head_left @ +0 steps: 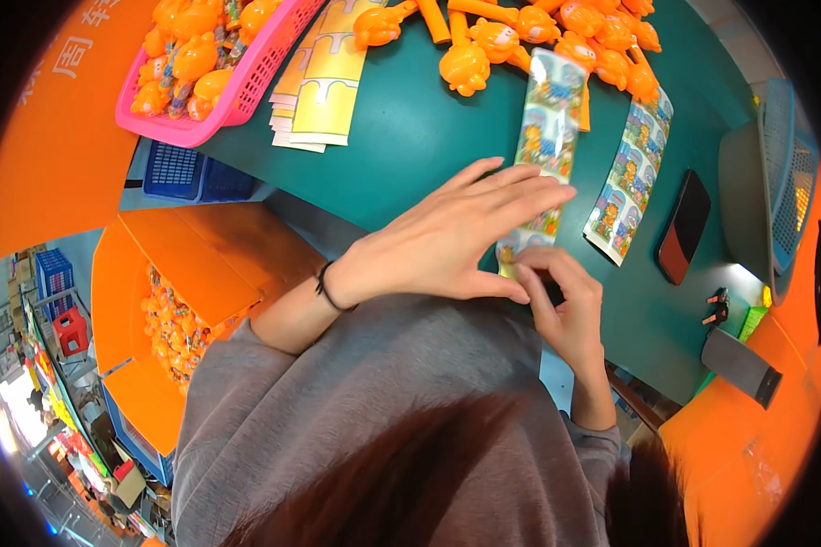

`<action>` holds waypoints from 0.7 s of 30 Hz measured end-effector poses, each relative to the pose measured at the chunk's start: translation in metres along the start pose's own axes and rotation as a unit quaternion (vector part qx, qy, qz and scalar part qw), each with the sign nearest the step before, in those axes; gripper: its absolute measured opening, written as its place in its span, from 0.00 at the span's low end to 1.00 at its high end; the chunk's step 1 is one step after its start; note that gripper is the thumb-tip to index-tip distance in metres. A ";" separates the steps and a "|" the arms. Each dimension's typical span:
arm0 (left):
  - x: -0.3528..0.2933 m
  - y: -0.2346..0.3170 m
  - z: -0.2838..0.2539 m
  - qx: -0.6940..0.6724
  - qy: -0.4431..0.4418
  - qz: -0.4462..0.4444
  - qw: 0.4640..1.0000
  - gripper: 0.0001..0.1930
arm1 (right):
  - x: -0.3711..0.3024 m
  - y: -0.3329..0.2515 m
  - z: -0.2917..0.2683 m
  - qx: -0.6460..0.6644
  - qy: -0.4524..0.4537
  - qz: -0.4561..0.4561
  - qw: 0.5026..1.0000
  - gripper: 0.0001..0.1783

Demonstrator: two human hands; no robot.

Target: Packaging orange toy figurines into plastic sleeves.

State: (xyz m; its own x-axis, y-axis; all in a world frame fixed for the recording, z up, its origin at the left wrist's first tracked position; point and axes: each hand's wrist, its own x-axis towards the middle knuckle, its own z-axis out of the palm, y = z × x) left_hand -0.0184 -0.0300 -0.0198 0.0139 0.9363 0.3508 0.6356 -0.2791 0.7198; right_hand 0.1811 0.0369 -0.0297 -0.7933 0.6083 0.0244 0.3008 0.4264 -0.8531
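A glossy strip of printed cartoon stickers lies across the green table, running under my left hand toward my body. My left hand rests across it, palm down, with its fingers stretched out. At the strip's near end my right hand pinches the corner between thumb and fingers. A second printed sticker strip lies to the right. Orange plastic cartoon-figure toys, some with stick handles, are piled beyond the strips.
A pink basket of orange toys stands at the far left, beside yellow printed sheets. On the right of the green table lie a dark phone and keys. An orange box of small orange pieces is at left.
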 end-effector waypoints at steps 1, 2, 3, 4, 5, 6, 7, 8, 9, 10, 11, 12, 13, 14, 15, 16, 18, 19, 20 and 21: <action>0.000 -0.009 0.004 0.007 -0.060 0.005 0.998 0.42 | -0.002 -0.001 0.002 0.001 -0.004 -0.003 1.000 0.02; 0.000 -0.015 0.009 0.011 -0.123 0.014 0.992 0.50 | -0.006 -0.001 0.005 0.033 0.008 0.019 0.999 0.02; -0.002 -0.016 0.011 0.009 -0.124 0.014 0.992 0.50 | -0.009 -0.002 0.006 0.065 0.020 0.040 0.997 0.02; -0.003 -0.017 0.012 0.013 -0.125 0.013 0.992 0.52 | -0.009 -0.004 0.006 0.091 0.022 0.074 0.993 0.03; -0.004 -0.017 0.013 0.015 -0.125 0.014 0.992 0.54 | -0.010 -0.002 0.006 0.089 0.024 0.076 0.993 0.03; -0.004 -0.016 0.014 0.013 -0.126 0.015 0.992 0.54 | -0.011 0.001 0.006 0.117 0.030 0.104 0.987 0.03; -0.004 -0.015 0.015 0.008 -0.122 0.012 0.992 0.54 | -0.012 0.003 0.006 0.145 0.036 0.131 0.980 0.03; -0.004 -0.014 0.015 0.006 -0.117 0.008 0.993 0.54 | -0.011 0.004 0.005 0.145 0.035 0.132 0.980 0.03; -0.004 -0.015 0.016 0.006 -0.118 0.007 0.993 0.54 | -0.010 0.006 0.004 0.167 0.037 0.143 0.975 0.03; -0.003 -0.017 0.018 0.010 -0.111 0.004 0.994 0.53 | -0.010 0.007 0.003 0.189 0.038 0.155 0.969 0.03; -0.002 -0.018 0.020 0.014 -0.104 0.001 0.994 0.53 | -0.010 0.009 0.001 0.188 0.038 0.155 0.969 0.03; -0.003 -0.017 0.020 0.014 -0.104 0.002 0.994 0.53 | -0.011 0.011 0.000 0.224 0.056 0.149 0.962 0.04; -0.003 -0.017 0.020 0.037 -0.100 -0.002 0.994 0.53 | -0.011 0.013 -0.003 0.259 0.074 0.142 0.952 0.04; -0.005 -0.016 0.020 0.060 -0.097 -0.006 0.993 0.53 | -0.014 0.017 -0.010 0.222 0.096 0.144 0.960 0.06; -0.005 -0.015 0.019 0.061 -0.097 -0.005 0.993 0.53 | -0.016 0.020 -0.014 0.236 0.143 0.141 0.951 0.07; -0.004 -0.013 0.018 0.095 -0.096 -0.009 0.991 0.53 | -0.021 0.024 -0.021 0.249 0.180 0.140 0.941 0.07; -0.004 -0.008 0.013 0.132 -0.094 -0.009 0.987 0.54 | -0.027 0.031 -0.036 0.305 0.266 0.121 0.906 0.09; -0.006 -0.003 0.011 0.156 -0.142 0.000 0.977 0.53 | -0.030 0.034 -0.042 0.347 0.314 0.102 0.878 0.10; -0.006 0.000 0.009 0.181 -0.188 0.011 0.965 0.52 | -0.033 0.042 -0.052 0.348 0.331 0.068 0.874 0.11; -0.009 0.006 0.009 0.186 -0.186 0.017 0.965 0.52 | -0.035 0.044 -0.056 0.354 0.357 0.042 0.863 0.11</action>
State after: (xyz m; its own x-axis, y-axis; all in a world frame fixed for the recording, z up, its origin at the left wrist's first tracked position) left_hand -0.0075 -0.0387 -0.0241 0.2720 0.9588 0.0818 0.8617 -0.2805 0.4229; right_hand 0.2517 0.0726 -0.0389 -0.1807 0.9825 0.0454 -0.2580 -0.0028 -0.9661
